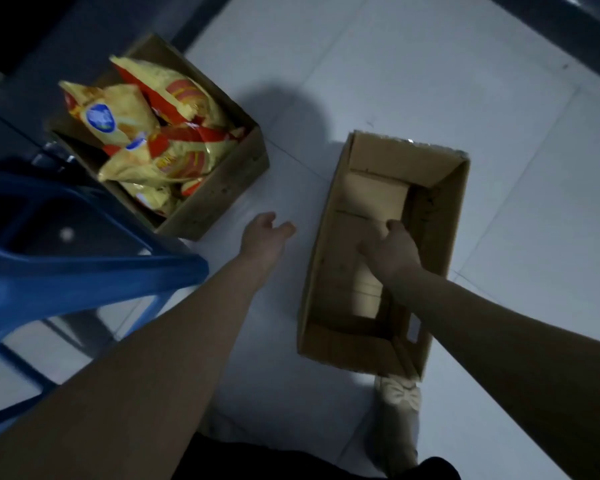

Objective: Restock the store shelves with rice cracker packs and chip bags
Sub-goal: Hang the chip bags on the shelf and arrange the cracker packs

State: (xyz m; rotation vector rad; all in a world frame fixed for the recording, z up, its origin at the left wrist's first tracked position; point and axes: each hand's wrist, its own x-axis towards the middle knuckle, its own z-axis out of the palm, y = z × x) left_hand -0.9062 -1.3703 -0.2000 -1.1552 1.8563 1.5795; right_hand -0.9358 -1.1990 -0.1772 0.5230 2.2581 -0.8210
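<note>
Two cardboard boxes stand on the pale tiled floor. The left box [222, 188] holds several yellow and red chip bags [160, 133]. In the right box [447, 216] I see only its cardboard bottom flaps [374, 199]. My right hand [392, 247] reaches down inside the right box, and its fingers curl over the edge of a bottom flap. My left hand [267, 233] hovers above the floor between the two boxes, fingers loosely apart and holding nothing.
A blue plastic stool [84, 268] stands at the left, close to the chip box. Dark shelf bases run along the top left and top right. My shoe [399, 400] is on the floor just below the right box.
</note>
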